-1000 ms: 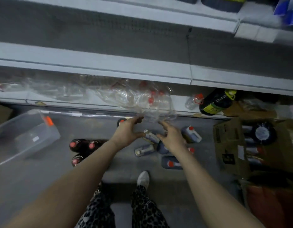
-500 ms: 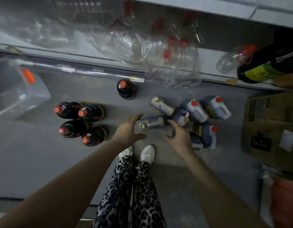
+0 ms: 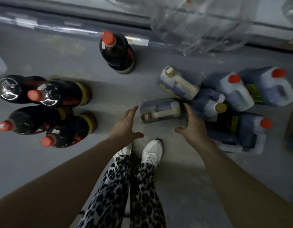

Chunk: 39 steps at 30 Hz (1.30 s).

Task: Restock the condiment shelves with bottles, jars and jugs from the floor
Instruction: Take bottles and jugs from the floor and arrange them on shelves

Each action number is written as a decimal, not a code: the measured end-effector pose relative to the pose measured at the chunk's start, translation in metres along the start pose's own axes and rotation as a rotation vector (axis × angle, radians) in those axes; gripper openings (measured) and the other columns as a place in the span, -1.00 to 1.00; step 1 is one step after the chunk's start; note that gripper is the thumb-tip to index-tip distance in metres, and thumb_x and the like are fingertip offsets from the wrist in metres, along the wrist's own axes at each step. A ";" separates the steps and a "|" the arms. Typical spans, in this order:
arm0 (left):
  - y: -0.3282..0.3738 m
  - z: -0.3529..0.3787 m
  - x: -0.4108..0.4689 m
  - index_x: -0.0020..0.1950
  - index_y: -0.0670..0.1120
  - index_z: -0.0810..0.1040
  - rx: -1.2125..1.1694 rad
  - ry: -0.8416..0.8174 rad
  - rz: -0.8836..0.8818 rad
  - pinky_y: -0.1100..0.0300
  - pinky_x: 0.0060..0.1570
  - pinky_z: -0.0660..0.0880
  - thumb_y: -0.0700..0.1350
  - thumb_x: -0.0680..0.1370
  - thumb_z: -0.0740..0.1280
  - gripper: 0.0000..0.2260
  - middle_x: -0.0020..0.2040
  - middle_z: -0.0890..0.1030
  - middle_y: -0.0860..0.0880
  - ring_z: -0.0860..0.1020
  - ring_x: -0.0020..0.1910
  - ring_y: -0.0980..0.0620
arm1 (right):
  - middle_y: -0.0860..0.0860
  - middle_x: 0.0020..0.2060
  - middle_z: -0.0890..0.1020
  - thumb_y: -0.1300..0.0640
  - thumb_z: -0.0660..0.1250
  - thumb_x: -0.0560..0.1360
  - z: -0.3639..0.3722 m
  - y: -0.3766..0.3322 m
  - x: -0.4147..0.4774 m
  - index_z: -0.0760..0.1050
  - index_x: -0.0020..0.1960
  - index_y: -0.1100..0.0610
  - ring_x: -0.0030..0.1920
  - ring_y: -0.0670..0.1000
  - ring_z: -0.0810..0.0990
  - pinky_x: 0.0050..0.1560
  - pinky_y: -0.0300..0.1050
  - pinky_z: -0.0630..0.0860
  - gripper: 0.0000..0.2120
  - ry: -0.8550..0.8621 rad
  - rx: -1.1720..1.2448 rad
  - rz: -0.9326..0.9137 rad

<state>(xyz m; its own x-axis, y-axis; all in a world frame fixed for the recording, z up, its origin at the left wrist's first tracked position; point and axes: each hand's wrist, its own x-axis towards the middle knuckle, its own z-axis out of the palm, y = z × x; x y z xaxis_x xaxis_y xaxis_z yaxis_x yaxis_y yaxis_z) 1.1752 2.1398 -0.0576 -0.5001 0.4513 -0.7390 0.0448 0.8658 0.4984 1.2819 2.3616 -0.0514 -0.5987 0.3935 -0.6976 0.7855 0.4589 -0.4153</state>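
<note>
Both hands are hovering low over the floor, set to either side of one small jug with a gold cap. The left hand is sitting just off the jug's cap side, fingers straight and thumb spread, gripping nothing. The right hand is mirroring it at the opposite side, equally loose and empty. Its fingertips are near the jug and perhaps grazing it, but the blur is making that hard to settle.

With the palms facing each other, the hands are seemingly framing a two-handed lift. Just beyond the right hand, the other jugs are huddling together. Well out past the left hand, four dark bottles are standing in a block. A fifth bottle is standing ahead of the left hand, near the shelf base, where clear plastic wrap is spilling down.
</note>
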 end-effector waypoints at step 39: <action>-0.076 -0.007 0.026 0.33 0.32 0.41 -0.702 -0.003 -0.162 0.34 -0.05 0.52 0.20 0.30 0.56 -0.36 0.15 0.59 0.23 0.57 0.07 0.27 | -0.24 -0.04 0.66 -0.01 0.61 0.17 0.089 -0.006 0.034 0.49 0.09 -0.10 -0.06 -0.28 0.66 -0.10 -0.37 0.56 -0.46 -0.393 0.724 0.200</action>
<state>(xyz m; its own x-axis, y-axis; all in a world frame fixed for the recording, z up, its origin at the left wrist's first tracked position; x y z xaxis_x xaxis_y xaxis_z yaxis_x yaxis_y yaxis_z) 1.1527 2.0848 -0.1116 -0.4514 0.3304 -0.8289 -0.5966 0.5791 0.5557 1.2707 2.3010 -0.1249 -0.4446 0.0460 -0.8946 0.8578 -0.2657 -0.4400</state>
